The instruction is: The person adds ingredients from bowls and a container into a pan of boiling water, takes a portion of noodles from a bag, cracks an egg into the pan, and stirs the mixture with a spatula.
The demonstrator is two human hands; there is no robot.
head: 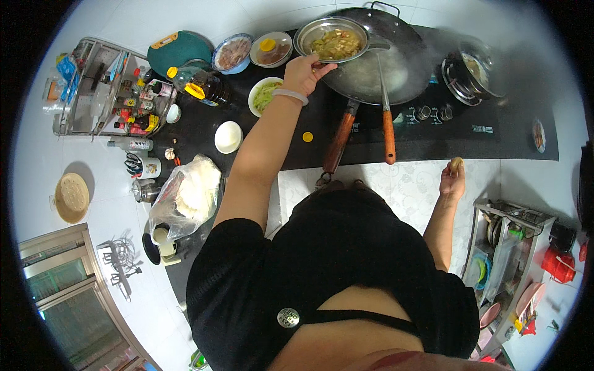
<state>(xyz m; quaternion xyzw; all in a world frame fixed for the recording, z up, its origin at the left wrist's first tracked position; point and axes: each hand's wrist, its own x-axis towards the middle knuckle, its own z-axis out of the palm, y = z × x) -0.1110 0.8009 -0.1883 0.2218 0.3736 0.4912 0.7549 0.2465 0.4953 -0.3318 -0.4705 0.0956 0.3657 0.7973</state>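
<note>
My left hand (302,76) grips the near rim of a stainless steel bowl (304,41). Cooked food in brown and green pieces (338,45) lies in that bowl. The bowl is above the left side of a large dark wok (417,88), whose middle is whitish and steamy. A wok spatula (384,86) with a wooden handle rests across the wok's near rim. Toward me points the wok's own wooden handle (340,141). My right hand (452,182), low on the right beyond the counter edge, holds a small tan object (456,163) that I cannot identify.
Right of the wok, a pot (492,79) sits on the other burner amid steam. Left stand a bowl of shredded green vegetable (264,96), a white bowl (229,137), an oil jug (199,83) and a seasoning rack (95,111). A plastic bag (185,195) lies nearer.
</note>
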